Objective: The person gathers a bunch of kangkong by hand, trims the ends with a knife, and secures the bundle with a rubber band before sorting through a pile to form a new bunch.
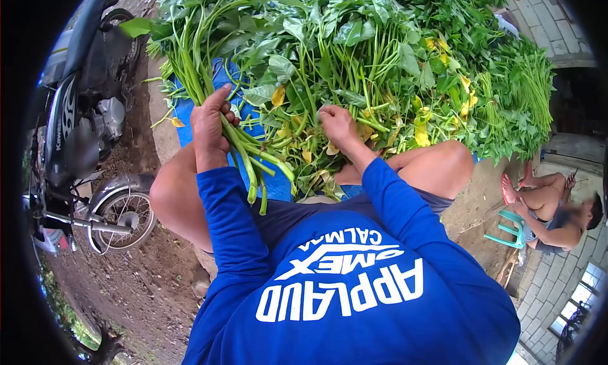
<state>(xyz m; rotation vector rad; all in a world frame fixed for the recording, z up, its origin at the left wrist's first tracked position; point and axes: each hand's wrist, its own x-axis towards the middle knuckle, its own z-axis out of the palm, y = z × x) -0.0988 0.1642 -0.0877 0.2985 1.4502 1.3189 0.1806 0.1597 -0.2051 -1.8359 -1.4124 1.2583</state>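
My left hand [213, 121] is closed around a bunch of leafy green stems [193, 67]. The leaves fan out above the fist and the thick cut ends hang below it, over my lap. To the right, my right hand [340, 125] has its fingers curled together at the near edge of a large heap of greens [373, 54]; whether it pinches a stem is too small to tell. Yellow leaves [422, 135] are scattered through the heap, which lies on a blue sheet [185, 115].
A motorcycle [69, 124] stands on the dirt at the left. At the far right a person [557, 219] sits on a green plastic stool [512, 229]. Tied-looking bundles of greens [516, 99] lie at the heap's right side. My bent knees flank the near edge.
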